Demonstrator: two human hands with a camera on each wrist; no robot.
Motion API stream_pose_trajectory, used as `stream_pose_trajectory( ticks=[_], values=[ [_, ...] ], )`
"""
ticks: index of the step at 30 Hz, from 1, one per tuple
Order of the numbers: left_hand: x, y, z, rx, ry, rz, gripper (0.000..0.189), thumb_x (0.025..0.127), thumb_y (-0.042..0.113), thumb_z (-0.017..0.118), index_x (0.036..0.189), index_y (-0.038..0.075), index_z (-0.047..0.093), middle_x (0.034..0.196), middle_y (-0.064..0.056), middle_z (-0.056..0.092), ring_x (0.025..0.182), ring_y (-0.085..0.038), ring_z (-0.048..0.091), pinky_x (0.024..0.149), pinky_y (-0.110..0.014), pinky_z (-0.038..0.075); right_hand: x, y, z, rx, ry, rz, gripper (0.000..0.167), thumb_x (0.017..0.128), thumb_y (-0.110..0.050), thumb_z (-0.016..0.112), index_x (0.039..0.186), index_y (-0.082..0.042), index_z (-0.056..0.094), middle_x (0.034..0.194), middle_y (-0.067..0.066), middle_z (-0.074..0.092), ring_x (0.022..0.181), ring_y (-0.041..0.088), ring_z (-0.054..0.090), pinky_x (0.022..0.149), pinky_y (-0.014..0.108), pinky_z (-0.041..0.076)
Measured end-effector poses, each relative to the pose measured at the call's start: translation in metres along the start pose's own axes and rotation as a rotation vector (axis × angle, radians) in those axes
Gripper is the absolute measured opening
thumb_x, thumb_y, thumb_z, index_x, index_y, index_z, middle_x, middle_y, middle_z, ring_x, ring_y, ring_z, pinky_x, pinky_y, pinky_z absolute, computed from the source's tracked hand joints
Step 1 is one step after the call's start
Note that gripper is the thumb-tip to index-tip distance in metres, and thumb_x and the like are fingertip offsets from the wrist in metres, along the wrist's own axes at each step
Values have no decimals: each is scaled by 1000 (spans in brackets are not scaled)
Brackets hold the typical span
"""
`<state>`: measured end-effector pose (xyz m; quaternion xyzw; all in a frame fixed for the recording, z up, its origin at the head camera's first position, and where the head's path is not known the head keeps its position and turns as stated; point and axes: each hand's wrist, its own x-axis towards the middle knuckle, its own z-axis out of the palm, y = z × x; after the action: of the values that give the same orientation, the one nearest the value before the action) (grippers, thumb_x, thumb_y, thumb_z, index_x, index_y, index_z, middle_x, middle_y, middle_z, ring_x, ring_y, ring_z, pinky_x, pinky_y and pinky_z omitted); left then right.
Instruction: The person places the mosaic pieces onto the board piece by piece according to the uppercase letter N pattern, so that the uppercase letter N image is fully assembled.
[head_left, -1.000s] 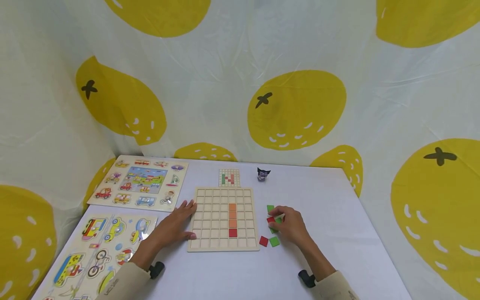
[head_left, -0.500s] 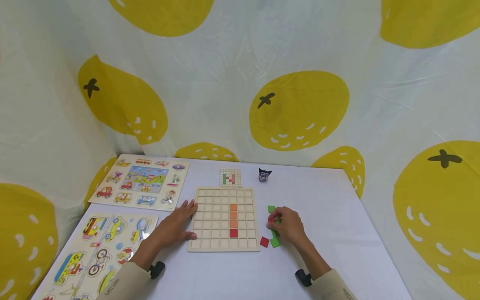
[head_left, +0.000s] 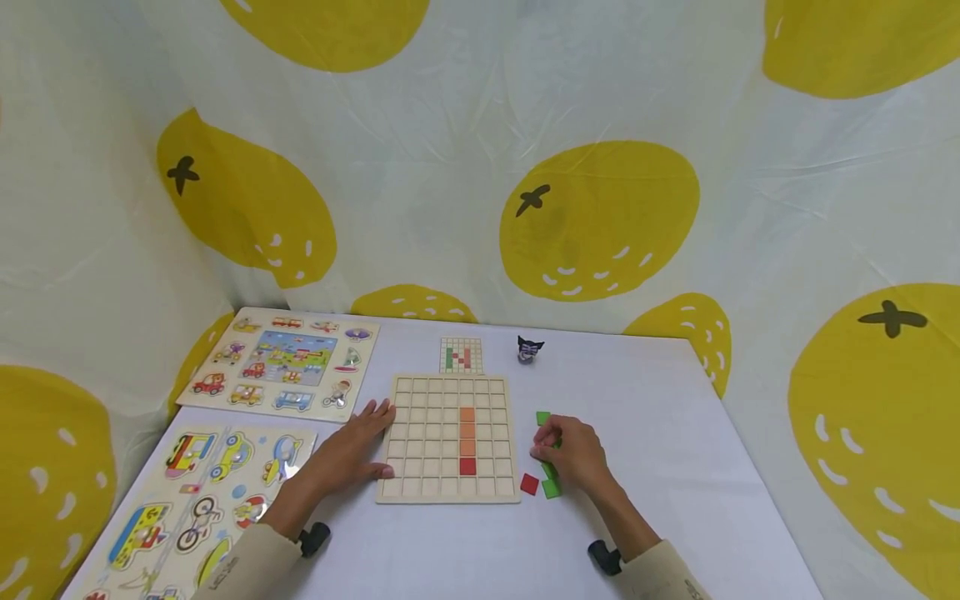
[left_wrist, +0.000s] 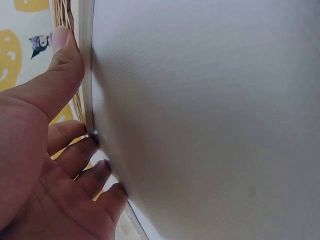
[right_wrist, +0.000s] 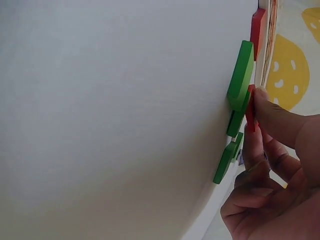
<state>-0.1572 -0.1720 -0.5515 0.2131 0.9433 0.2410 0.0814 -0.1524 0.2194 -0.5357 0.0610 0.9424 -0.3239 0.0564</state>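
My left hand lies at the left side of a wooden grid board, its thumb over the rim and its relaxed fingers along the edge. One grid column holds several orange tiles with a red tile below them. To the right of the board, my right hand pinches a square red tile between thumb and fingertips, mostly hidden in the head view. Several green tiles lie under and around that hand. Another loose red tile lies by the board's lower right corner.
Behind the board lies a small pattern card with green and red squares. A small dark figurine stands to its right. Two picture puzzles, a far one and a near one, cover the table's left side. A lemon-print curtain hangs behind.
The right hand's fingers have closed on the red tile among the green ones and drawn slightly toward the board. The left hand stays at the board's edge.
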Motion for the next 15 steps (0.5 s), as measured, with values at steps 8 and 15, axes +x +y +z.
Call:
stream_pose_trajectory(
  ticks=[8,15],
  values=[
    [0,0,0,3,-5,1,103,81,33,91,163,1,38,173,-19,31,163,-43,24,131,-63,26,-5,-12,4,97,28,-63,17,87,-17,89,90,-20,73,78,-2,62,71,16,52,57,24,39],
    [1,0,0,3,3,4,103,81,32,92,163,2,38,173,-19,32,162,-44,24,130,-64,27,-11,-32,18,139,-22,-87,15,89,-20,87,90,-22,72,80,-5,65,76,17,53,59,26,42]
  ],
)
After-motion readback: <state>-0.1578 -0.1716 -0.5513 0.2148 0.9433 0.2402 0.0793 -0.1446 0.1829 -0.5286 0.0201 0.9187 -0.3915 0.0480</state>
